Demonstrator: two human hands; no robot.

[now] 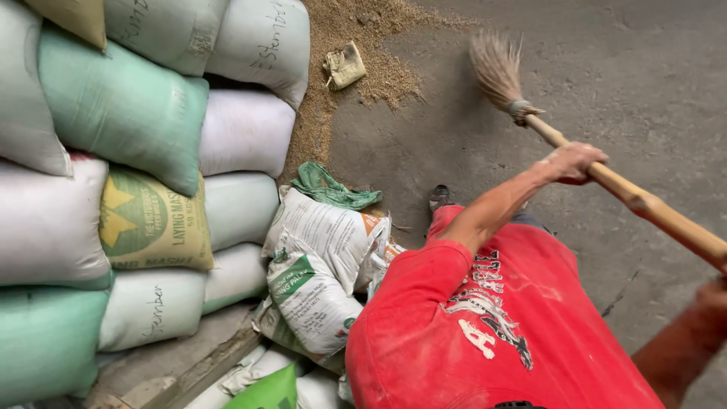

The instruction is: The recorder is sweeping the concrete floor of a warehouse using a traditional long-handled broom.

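I hold a broom with a long wooden handle [644, 203] and a straw brush head [496, 68] that touches the concrete floor near a heap of spilled grain [333, 83]. My left hand [573, 162] is closed around the handle about halfway along it. My right hand [713, 291] sits at the right frame edge at the handle's upper end, partly cut off. My red printed shirt [485, 326] fills the lower middle. One shoe [439, 197] shows just beyond it.
Stacked filled sacks in white, green and yellow [121, 189] form a wall on the left. Several limp printed sacks [322, 273] and a green cloth [329, 188] lie at its foot. A crumpled scrap [344, 67] lies on the grain. Grey concrete floor [621, 76] spreads to the right.
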